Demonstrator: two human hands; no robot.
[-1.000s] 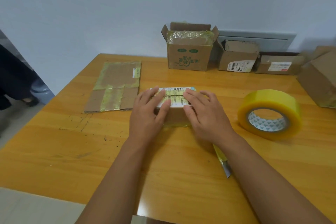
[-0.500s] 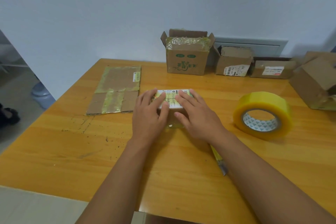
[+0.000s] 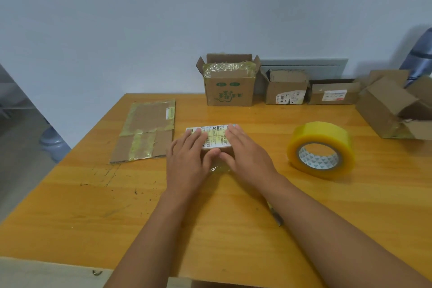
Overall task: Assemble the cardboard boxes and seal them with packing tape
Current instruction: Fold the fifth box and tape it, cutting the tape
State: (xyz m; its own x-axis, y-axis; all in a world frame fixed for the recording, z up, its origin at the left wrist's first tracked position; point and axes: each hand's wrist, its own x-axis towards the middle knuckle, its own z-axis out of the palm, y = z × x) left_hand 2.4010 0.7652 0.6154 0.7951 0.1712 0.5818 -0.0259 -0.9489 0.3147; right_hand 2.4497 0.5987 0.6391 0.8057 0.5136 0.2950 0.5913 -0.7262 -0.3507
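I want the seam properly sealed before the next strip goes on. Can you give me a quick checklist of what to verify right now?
1. Small box lies flat on the table: ok.
2. Left hand and right hand press flat on its top: ok.
3. Tape on the near side stuck smooth: not ok, a crinkled tape end shows between the wrists.
4. Tape roll close by on the right: ok.
5. Cutter ready: cannot tell, the right forearm mostly hides it.
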